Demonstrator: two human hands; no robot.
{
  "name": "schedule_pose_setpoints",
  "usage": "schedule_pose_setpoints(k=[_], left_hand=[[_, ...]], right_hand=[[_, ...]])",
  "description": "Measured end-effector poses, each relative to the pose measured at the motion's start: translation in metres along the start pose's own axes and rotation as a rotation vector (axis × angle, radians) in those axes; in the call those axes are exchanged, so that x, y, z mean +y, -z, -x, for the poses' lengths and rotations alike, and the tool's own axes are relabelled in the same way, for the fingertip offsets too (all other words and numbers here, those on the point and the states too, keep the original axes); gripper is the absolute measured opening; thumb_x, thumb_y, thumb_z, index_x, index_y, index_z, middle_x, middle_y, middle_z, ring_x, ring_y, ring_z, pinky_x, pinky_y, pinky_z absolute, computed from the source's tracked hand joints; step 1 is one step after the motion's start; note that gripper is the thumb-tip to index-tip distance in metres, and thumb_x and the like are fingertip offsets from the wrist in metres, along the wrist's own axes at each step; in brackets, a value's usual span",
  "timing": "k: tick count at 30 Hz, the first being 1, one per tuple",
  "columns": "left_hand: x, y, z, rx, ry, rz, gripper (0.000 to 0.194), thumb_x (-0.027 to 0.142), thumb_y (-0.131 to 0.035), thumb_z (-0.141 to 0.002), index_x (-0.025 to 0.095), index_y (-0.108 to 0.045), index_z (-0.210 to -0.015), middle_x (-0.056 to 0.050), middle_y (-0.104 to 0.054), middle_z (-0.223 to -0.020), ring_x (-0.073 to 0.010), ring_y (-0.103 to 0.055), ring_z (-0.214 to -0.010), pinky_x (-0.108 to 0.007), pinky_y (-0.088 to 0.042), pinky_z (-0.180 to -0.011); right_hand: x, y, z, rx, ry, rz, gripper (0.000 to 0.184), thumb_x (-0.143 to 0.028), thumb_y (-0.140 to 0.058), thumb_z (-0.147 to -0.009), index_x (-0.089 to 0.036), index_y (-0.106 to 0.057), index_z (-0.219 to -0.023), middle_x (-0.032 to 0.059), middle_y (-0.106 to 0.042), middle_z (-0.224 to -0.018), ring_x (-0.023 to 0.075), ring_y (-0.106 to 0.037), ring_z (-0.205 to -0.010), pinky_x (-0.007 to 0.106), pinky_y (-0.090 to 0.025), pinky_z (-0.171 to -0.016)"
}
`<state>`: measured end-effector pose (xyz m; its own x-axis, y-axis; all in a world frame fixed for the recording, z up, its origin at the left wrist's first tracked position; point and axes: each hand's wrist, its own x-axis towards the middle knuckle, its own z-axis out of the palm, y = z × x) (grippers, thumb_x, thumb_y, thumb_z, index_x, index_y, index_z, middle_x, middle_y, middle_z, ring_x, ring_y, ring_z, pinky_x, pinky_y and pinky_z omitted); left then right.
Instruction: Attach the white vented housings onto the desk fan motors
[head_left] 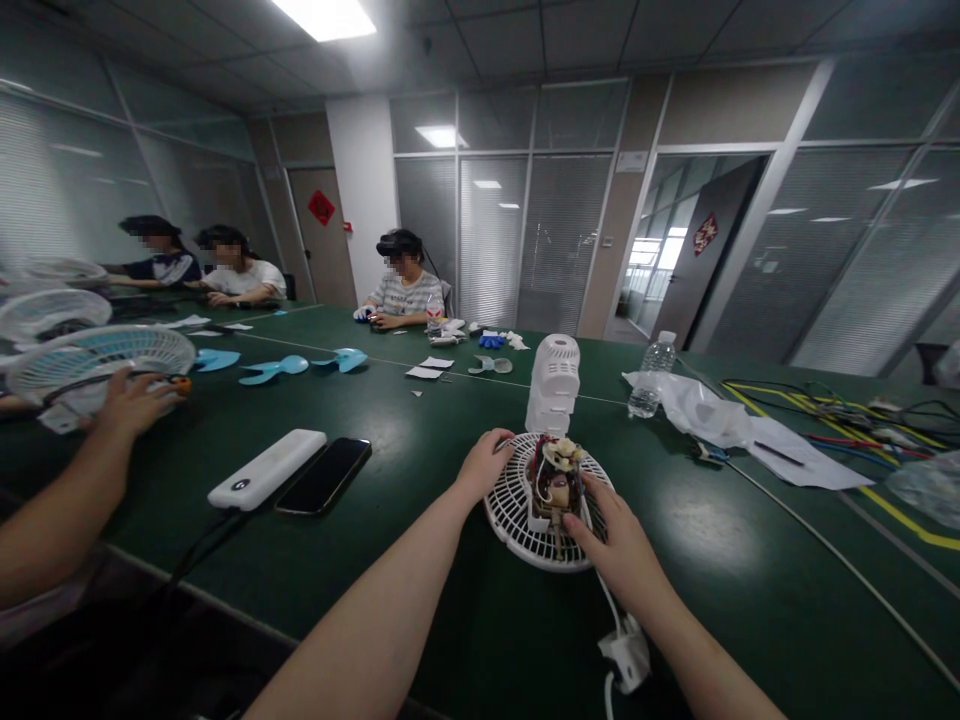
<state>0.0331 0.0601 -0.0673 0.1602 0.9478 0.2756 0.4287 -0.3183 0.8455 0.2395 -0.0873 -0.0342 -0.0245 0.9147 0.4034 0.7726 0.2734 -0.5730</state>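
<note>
A round white fan grille (510, 505) lies on the green table in front of me, with an exposed fan motor (556, 485) and its wires on top. My left hand (484, 468) grips the grille's left rim, fingers curled at the edge. On the other side, my right hand (619, 535) has its thumb and fingers around the motor's right side; part of the contact is hidden. Just behind the grille stands a white vented plastic housing (553, 385). A white cord runs down from the motor to a white plug (626, 655) near the table's front edge.
Left of me lie a white power bank (268, 468) and a black phone (325, 475). A co-worker's hand (135, 405) touches another fan grille (105, 365). Blue fan blades (274, 369) lie beyond. At right are a water bottle (652, 375), plastic bag (701, 408) and cables (847, 420).
</note>
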Motion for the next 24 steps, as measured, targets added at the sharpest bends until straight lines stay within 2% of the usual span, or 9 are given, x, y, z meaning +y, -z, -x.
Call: schedule_pose_setpoints(k=[5,8,11,15,19,21,24], left_hand=[[0.003,0.002,0.002,-0.020,-0.007,-0.018,0.029,0.026,-0.050,-0.086,0.026,-0.062,-0.113,-0.003,-0.060,-0.120,-0.0185,-0.056,-0.107,-0.030,-0.039,-0.100],[0.006,0.003,0.002,-0.030,-0.005,-0.026,0.029,0.028,-0.049,-0.087,0.027,-0.064,-0.112,-0.003,-0.060,-0.119,-0.0192,-0.056,-0.108,-0.030,-0.038,-0.102],[0.008,0.005,0.003,-0.037,0.000,-0.032,0.030,0.030,-0.048,-0.087,0.027,-0.063,-0.113,-0.003,-0.059,-0.120,-0.0195,-0.056,-0.108,-0.031,-0.037,-0.103],[0.010,0.008,0.004,-0.045,0.010,-0.040,0.031,0.032,-0.048,-0.087,0.027,-0.063,-0.113,-0.002,-0.059,-0.121,-0.0199,-0.056,-0.110,-0.031,-0.037,-0.103],[0.010,0.009,0.005,-0.044,0.012,-0.044,0.031,0.032,-0.047,-0.086,0.028,-0.063,-0.112,-0.002,-0.058,-0.121,-0.0201,-0.056,-0.109,-0.032,-0.037,-0.103],[0.009,0.009,0.005,-0.042,0.010,-0.046,0.031,0.032,-0.047,-0.086,0.029,-0.063,-0.113,-0.002,-0.058,-0.121,-0.0201,-0.057,-0.109,-0.032,-0.038,-0.103],[0.008,0.009,0.004,-0.038,0.006,-0.049,0.031,0.032,-0.047,-0.086,0.029,-0.063,-0.113,-0.002,-0.058,-0.120,-0.0200,-0.057,-0.108,-0.032,-0.038,-0.103]], right_hand=[[-0.008,0.012,-0.006,0.089,-0.152,-0.166,0.045,-0.048,-0.039,-0.090,-0.018,-0.057,-0.117,0.0104,-0.064,-0.119,0.0261,-0.059,-0.111,0.042,-0.045,-0.096],[-0.019,0.025,-0.030,0.154,-0.082,-0.082,0.038,-0.043,-0.044,-0.087,-0.019,-0.059,-0.112,0.0097,-0.066,-0.114,0.0267,-0.060,-0.107,0.043,-0.045,-0.094],[-0.029,0.034,-0.072,0.207,0.034,0.015,0.038,-0.037,-0.048,-0.083,-0.020,-0.056,-0.116,0.0093,-0.064,-0.116,0.0258,-0.059,-0.108,0.042,-0.046,-0.093],[-0.039,0.033,-0.137,0.275,0.014,0.106,0.052,-0.041,-0.049,-0.082,-0.015,-0.043,-0.128,0.0146,-0.059,-0.120,0.0264,-0.060,-0.105,0.040,-0.048,-0.088],[-0.048,0.016,-0.180,0.300,-0.086,0.206,0.086,-0.056,-0.059,-0.073,-0.009,-0.027,-0.137,0.0247,-0.046,-0.131,0.0358,-0.050,-0.119,0.046,-0.042,-0.095],[-0.050,0.007,-0.193,0.278,-0.172,0.249,0.095,-0.060,-0.064,-0.066,-0.006,-0.028,-0.135,0.0284,-0.047,-0.128,0.0398,-0.050,-0.118,0.048,-0.043,-0.093],[-0.048,0.000,-0.206,0.235,-0.277,0.276,0.088,-0.058,-0.068,-0.062,-0.004,-0.037,-0.125,0.0295,-0.054,-0.117,0.0407,-0.057,-0.108,0.048,-0.047,-0.086]])
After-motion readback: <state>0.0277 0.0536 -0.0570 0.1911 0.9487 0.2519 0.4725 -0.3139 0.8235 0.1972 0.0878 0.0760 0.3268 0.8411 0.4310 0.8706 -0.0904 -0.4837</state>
